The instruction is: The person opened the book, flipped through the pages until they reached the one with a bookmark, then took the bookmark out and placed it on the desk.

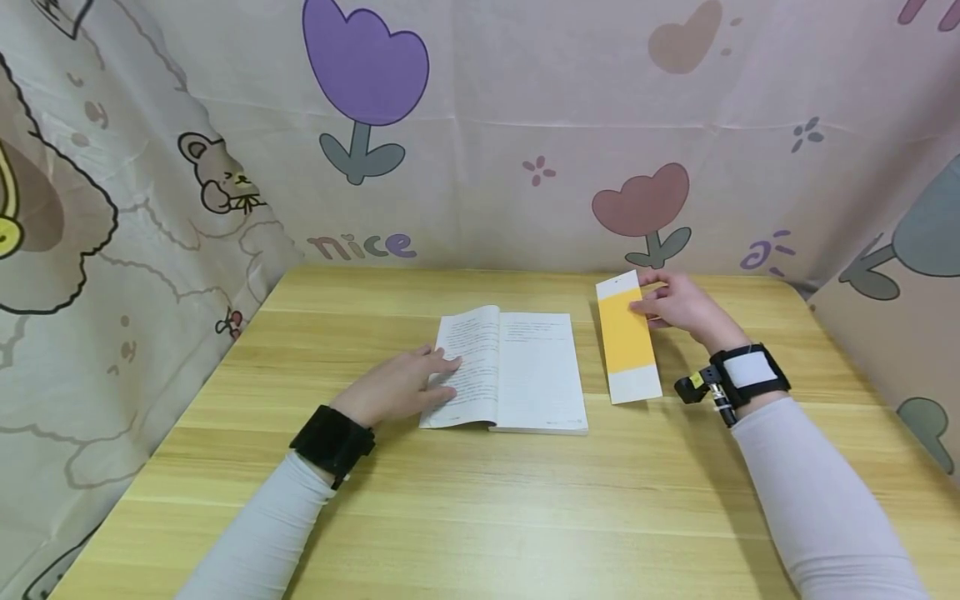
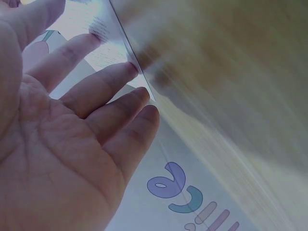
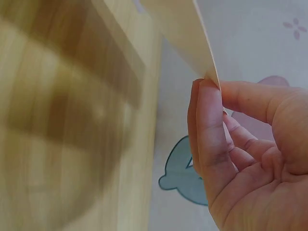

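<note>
An open paperback book (image 1: pixel 538 379) lies on the wooden table, its left page raised in a curve and its right page mostly blank with a few printed lines at the top. My left hand (image 1: pixel 393 385) rests its extended fingers on the left page near the outer edge; the left wrist view shows the fingertips along that page (image 2: pixel 86 21). To the right of the book, my right hand (image 1: pixel 681 310) pinches a yellow bookmark (image 1: pixel 628 333) with white ends by its upper right edge. Thumb and fingers meet on the thin card (image 3: pixel 185 36) in the right wrist view.
The light wooden table (image 1: pixel 480 517) spreads around the book, its back edge against a printed cloth (image 1: pixel 487 200) with flowers and a "nice" lettering. More cloth hangs at the left and right sides. Wrist straps (image 1: pixel 333 442) sit on both arms.
</note>
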Tool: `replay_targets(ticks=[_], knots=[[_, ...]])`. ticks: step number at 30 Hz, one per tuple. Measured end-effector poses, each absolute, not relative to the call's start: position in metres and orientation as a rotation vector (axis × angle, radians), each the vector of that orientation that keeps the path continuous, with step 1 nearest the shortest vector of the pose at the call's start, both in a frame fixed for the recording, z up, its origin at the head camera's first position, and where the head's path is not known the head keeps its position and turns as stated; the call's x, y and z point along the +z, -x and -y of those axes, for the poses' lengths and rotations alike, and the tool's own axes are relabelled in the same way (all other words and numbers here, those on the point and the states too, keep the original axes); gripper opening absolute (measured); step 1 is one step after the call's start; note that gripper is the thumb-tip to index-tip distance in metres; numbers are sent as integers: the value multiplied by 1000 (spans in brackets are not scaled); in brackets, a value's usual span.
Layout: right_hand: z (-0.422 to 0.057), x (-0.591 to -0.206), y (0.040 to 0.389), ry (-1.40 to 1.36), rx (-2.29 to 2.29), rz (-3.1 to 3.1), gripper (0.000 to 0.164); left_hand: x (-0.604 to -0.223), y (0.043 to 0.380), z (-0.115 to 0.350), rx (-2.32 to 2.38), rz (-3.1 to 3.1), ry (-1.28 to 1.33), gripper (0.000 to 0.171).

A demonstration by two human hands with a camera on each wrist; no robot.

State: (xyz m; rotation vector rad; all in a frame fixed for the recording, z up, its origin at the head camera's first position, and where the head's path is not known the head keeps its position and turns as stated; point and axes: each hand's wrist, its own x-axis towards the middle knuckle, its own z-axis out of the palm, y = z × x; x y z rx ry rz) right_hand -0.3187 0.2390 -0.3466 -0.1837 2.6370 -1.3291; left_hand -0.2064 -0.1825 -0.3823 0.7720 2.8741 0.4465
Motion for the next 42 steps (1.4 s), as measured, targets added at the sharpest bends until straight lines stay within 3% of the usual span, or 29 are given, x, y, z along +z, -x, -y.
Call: replay_targets(ticks=[26,35,42], knots=[[-250,-377,329,130,-792,-2916,50,-386,211,182,441,-2852,-795,59],[-241,-384,327,109,-618,-3002,59,-386,209,183,451,-2860,-791,60],[-237,-383,326,92,-557,-3053,46,-387,210,181,446,-2873,-789,59]])
